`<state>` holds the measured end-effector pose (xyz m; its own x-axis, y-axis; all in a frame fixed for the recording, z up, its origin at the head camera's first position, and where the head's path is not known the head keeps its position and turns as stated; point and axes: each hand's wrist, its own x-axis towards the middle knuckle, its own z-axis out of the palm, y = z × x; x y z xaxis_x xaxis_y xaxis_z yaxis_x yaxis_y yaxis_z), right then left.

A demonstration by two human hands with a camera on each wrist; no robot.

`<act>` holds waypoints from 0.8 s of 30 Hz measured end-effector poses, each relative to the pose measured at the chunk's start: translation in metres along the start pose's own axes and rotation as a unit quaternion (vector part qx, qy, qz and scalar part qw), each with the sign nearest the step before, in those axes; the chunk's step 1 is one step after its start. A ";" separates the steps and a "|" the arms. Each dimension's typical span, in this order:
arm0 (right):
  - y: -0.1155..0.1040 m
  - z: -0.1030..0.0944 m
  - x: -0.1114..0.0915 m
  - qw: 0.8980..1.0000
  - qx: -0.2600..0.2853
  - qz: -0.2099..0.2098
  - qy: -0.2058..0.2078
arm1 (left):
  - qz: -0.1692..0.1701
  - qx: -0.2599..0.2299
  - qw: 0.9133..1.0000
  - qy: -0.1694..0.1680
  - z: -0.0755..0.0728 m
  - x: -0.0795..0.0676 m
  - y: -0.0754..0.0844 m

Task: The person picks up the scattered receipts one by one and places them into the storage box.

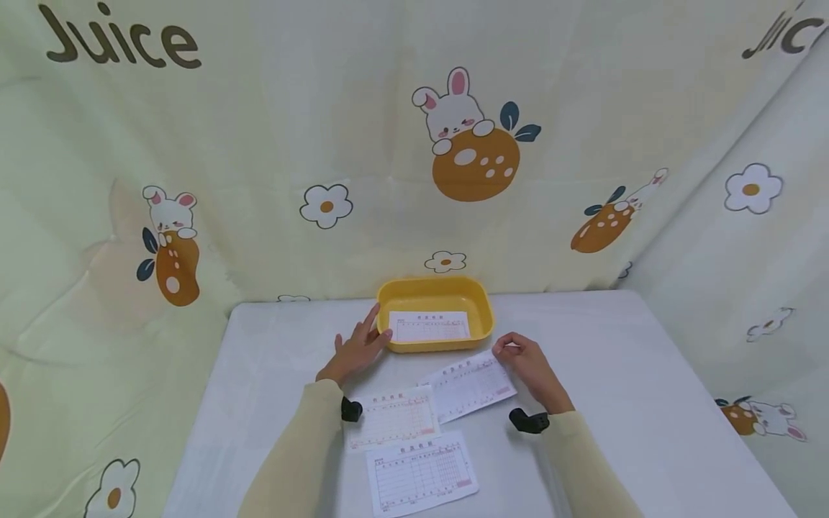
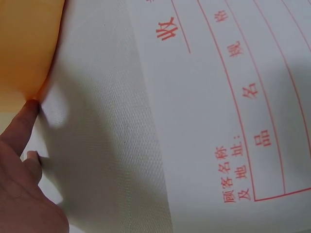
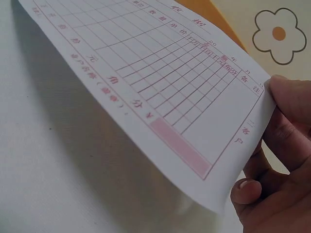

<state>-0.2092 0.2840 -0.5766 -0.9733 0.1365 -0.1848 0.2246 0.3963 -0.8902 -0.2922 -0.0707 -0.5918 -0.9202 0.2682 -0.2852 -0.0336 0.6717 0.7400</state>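
Observation:
My right hand pinches the right edge of a printed receipt slip. In the right wrist view the slip is lifted off the cloth on that side, thumb and fingers at its edge. At the back of the table stands a yellow plastic tray with one receipt slip lying inside. My left hand is spread at the tray's left front corner, fingertips on its wall; the left wrist view shows a fingertip against the yellow side.
Two more receipt slips lie in front of the tray, a red-printed slip and a purplish slip nearer me. A white cloth covers the table. Behind it hangs a curtain printed with rabbits and flowers.

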 end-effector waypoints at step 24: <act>-0.013 -0.023 -0.009 1.000 0.011 0.001 0.011 | 0.009 -0.002 1.000 0.004 0.003 0.002 -0.004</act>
<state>-0.2027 0.2981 -0.5539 -0.9713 0.1583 -0.1778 0.2258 0.3762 -0.8986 -0.2929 -0.0701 -0.5973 -0.9236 0.2748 -0.2672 -0.0185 0.6643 0.7472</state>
